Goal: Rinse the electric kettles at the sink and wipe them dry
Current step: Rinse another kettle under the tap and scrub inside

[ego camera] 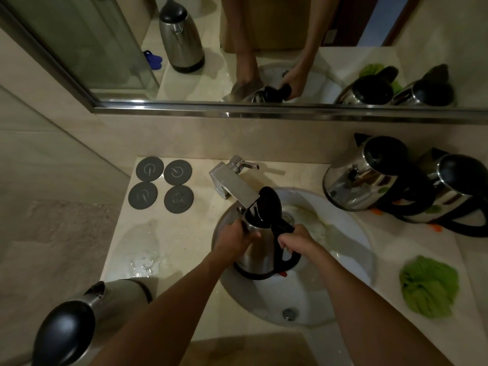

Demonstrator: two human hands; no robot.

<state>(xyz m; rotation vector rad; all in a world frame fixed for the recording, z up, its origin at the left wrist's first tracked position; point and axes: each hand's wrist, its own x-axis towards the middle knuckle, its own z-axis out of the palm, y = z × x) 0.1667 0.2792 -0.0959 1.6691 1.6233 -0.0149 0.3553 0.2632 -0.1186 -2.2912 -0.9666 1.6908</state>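
We hold one kettle (260, 249) under the tap (235, 186) over the sink (351, 249), left hand (233, 237) grasping its body, right hand (295, 240) its handle; three kettles wait on the bench (163, 249), apparently unwiped.

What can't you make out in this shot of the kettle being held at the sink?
- Water flow: head view; the raised lid covers the tap outlet.
- Kettle interior: hidden by lid and both hands, left, right.
- Near-left kettle: cut off by the frame edge.
- Coaster markings: too dim to read.
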